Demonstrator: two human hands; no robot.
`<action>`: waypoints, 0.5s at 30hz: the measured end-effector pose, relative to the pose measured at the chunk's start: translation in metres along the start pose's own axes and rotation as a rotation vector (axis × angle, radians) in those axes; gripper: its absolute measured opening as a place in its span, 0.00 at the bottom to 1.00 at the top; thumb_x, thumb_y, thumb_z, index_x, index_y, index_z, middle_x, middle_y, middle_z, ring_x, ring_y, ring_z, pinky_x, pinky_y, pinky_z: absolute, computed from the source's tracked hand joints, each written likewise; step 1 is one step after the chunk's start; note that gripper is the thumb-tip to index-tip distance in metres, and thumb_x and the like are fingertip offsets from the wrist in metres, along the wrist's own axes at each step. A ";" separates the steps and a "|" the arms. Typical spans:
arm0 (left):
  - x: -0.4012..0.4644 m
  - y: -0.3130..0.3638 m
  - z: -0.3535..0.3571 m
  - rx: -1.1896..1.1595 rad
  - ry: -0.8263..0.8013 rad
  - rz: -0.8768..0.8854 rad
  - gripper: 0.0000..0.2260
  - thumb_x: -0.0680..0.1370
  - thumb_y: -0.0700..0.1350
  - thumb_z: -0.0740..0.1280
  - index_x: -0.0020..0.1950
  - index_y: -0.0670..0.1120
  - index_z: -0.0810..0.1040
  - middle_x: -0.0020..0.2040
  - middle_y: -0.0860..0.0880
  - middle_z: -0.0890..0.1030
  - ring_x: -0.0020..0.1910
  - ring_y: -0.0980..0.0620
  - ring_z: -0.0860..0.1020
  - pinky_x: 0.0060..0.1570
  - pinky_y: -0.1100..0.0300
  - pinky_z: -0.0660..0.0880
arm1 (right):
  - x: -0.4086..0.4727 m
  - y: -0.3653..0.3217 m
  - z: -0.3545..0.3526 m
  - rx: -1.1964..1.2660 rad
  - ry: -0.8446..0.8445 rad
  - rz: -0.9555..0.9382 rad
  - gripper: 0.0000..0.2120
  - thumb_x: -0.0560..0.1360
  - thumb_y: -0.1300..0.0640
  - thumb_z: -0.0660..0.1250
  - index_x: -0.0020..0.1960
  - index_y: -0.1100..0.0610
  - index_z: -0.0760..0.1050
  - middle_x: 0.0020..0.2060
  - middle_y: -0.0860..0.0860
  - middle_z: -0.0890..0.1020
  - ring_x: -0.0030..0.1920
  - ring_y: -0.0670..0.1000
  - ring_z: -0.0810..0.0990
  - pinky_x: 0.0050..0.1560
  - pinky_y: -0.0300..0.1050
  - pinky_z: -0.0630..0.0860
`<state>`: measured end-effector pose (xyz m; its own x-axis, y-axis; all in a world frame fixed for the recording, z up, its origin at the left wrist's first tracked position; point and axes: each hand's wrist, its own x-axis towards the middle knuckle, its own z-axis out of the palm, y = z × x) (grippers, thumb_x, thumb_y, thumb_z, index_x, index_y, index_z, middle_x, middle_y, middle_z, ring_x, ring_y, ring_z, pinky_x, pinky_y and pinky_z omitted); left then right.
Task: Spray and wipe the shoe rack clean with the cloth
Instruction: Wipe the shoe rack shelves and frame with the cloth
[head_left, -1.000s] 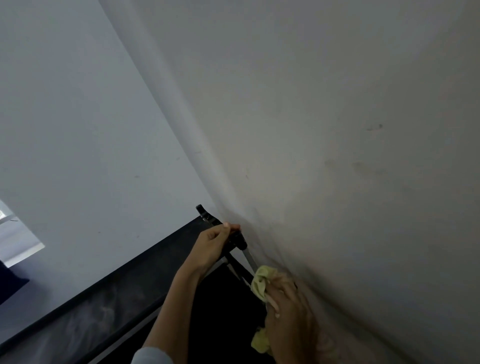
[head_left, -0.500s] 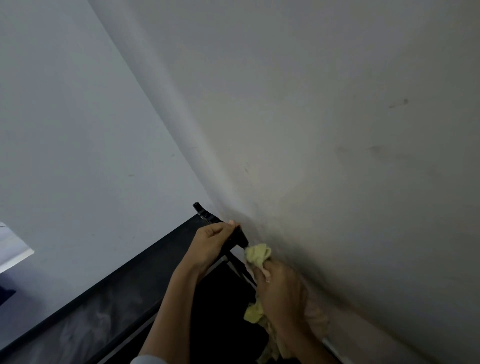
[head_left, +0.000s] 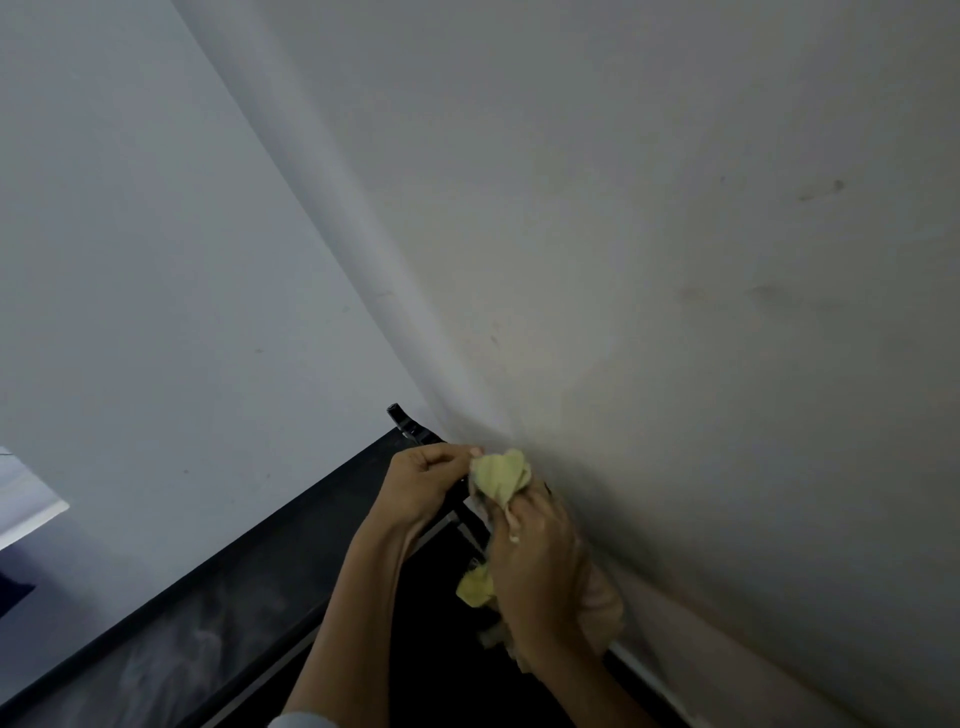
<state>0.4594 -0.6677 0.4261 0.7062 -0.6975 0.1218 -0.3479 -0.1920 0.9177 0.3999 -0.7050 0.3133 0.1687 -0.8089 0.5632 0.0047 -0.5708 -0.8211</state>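
Note:
The black shoe rack (head_left: 218, 597) fills the lower left, its dusty top shelf running up to a corner joint (head_left: 410, 428) by the wall. My left hand (head_left: 421, 486) grips the rack's frame at that corner. My right hand (head_left: 540, 566) holds a bunched yellow cloth (head_left: 501, 475) against the side bar just right of my left hand; the cloth touches my left fingertips. A loose end of the cloth (head_left: 475, 587) hangs below my right palm. No spray bottle is in view.
Two pale walls meet in a corner (head_left: 415, 332) right behind the rack. A white ledge (head_left: 31, 512) shows at the far left edge. A pale metal rail (head_left: 644, 670) of the rack runs along the right wall.
My right hand has slid the cloth up the side bar toward the corner until it meets my left fingers. My left hand keeps its grip on the frame.

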 end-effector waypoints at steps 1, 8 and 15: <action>-0.001 0.001 0.001 -0.015 0.005 -0.004 0.05 0.74 0.33 0.67 0.42 0.37 0.82 0.33 0.48 0.84 0.33 0.55 0.81 0.39 0.66 0.79 | -0.008 0.011 -0.001 -0.024 -0.005 -0.002 0.10 0.71 0.57 0.66 0.49 0.56 0.83 0.42 0.51 0.84 0.40 0.54 0.82 0.38 0.45 0.80; -0.009 0.008 0.002 0.021 -0.021 0.001 0.10 0.76 0.37 0.66 0.36 0.41 0.82 0.30 0.52 0.83 0.31 0.61 0.81 0.35 0.72 0.76 | -0.033 0.058 -0.039 -0.284 -0.409 0.237 0.15 0.80 0.47 0.56 0.43 0.50 0.77 0.38 0.50 0.80 0.35 0.49 0.71 0.36 0.43 0.70; -0.001 0.005 0.001 -0.004 0.025 -0.050 0.06 0.75 0.35 0.67 0.40 0.40 0.83 0.38 0.46 0.84 0.39 0.51 0.81 0.46 0.62 0.80 | 0.003 -0.002 -0.016 -0.022 -0.002 0.036 0.13 0.70 0.49 0.62 0.43 0.54 0.83 0.36 0.50 0.82 0.34 0.53 0.78 0.31 0.40 0.67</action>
<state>0.4560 -0.6684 0.4300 0.7377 -0.6697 0.0852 -0.3092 -0.2230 0.9245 0.3844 -0.7086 0.3183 0.1704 -0.8287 0.5331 -0.0232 -0.5442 -0.8386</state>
